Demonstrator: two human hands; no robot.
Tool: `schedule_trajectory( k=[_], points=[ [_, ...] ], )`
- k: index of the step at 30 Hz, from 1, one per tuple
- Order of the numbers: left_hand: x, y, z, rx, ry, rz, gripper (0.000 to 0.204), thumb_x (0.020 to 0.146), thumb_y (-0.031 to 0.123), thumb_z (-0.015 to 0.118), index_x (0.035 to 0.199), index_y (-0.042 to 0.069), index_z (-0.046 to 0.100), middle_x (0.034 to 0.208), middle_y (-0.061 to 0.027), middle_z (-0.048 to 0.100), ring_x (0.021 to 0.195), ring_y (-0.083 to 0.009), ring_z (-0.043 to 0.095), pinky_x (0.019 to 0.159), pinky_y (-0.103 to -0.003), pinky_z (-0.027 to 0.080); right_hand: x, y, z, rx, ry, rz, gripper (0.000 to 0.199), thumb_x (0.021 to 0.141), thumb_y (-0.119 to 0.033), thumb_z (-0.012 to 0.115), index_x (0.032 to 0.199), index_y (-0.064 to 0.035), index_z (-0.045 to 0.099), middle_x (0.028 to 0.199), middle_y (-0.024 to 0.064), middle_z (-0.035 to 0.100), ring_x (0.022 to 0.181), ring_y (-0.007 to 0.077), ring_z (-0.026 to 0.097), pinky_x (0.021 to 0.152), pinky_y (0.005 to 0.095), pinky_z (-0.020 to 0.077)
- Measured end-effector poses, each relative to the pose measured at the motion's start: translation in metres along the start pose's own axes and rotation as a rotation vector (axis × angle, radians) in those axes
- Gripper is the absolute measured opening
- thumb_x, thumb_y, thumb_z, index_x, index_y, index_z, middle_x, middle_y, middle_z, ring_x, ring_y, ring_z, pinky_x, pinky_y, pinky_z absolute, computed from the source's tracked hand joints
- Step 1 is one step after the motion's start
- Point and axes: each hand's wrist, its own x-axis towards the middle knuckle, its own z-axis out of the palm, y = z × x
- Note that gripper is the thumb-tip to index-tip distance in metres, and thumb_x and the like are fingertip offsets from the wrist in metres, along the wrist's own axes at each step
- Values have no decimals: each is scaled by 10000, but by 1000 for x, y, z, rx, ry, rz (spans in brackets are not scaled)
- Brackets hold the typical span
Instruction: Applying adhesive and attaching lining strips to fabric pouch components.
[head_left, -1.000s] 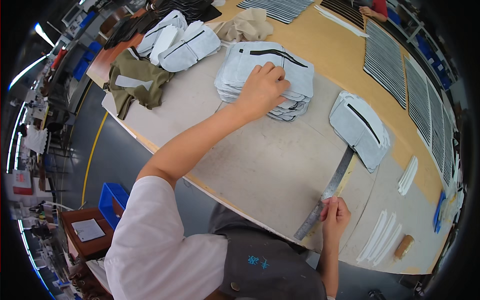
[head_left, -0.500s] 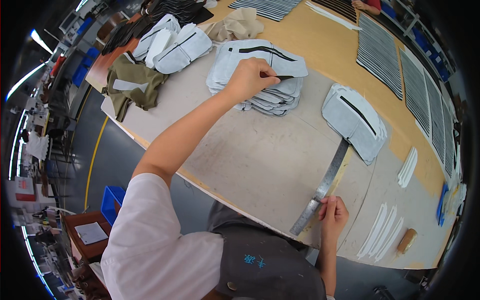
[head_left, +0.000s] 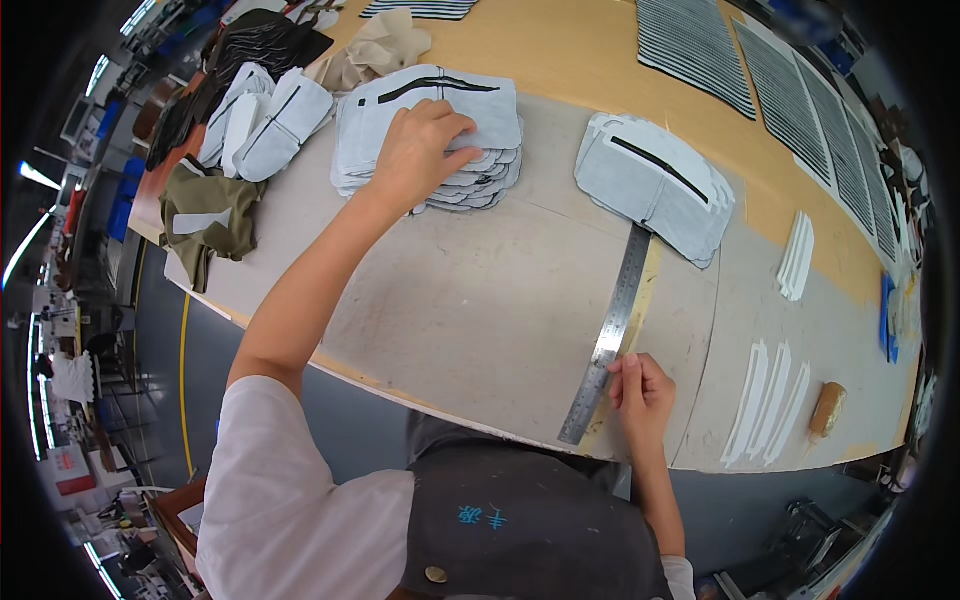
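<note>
Toward the far left part of the worktable (head_left: 450,310), my left hand (head_left: 415,150) lies on a stack of grey cut fabric pieces (head_left: 430,130), fingers curled over the top piece and pinching its edge. Near the table's front edge, my right hand (head_left: 640,395) presses its fingertips on the lower end of a steel ruler (head_left: 610,330), which runs up to a second grey stack (head_left: 655,180). White strips (head_left: 765,400) lie toward the right edge.
</note>
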Motion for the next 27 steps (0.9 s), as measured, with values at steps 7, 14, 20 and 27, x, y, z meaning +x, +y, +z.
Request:
schedule_trajectory(
  k=[7,14,20,27],
  points=[
    [6,-9,-3,-133,306,-174,133,778,141,708,867,44,695,790,-72,622,703,-266,594,617,-356,479,0,8,-7,-26,35,24,320,994,-197,503,778,3,628,539,5,502,469,47,441,437,205,333],
    [-87,-160,-49,894,140,-810,426,727,102,710,1146,143,645,1229,-154,577,1194,-279,486,884,-500,414,1,9,-14,-38,52,11,342,1005,-234,481,774,-23,618,535,-14,473,454,45,418,425,198,314],
    [-115,-194,-86,834,-37,-734,233,807,118,623,996,196,735,1282,-4,580,1216,-296,473,931,-513,422,5,-1,-2,-124,76,3,354,1009,-246,470,768,-28,611,540,-12,471,459,45,416,430,190,316],
    [-132,-248,-203,626,415,-282,250,802,35,611,993,146,728,1111,-24,689,1065,-294,589,921,-384,479,11,-4,2,-94,50,-40,338,1004,-228,485,769,-17,606,547,-8,484,463,45,428,432,189,321]
  ],
)
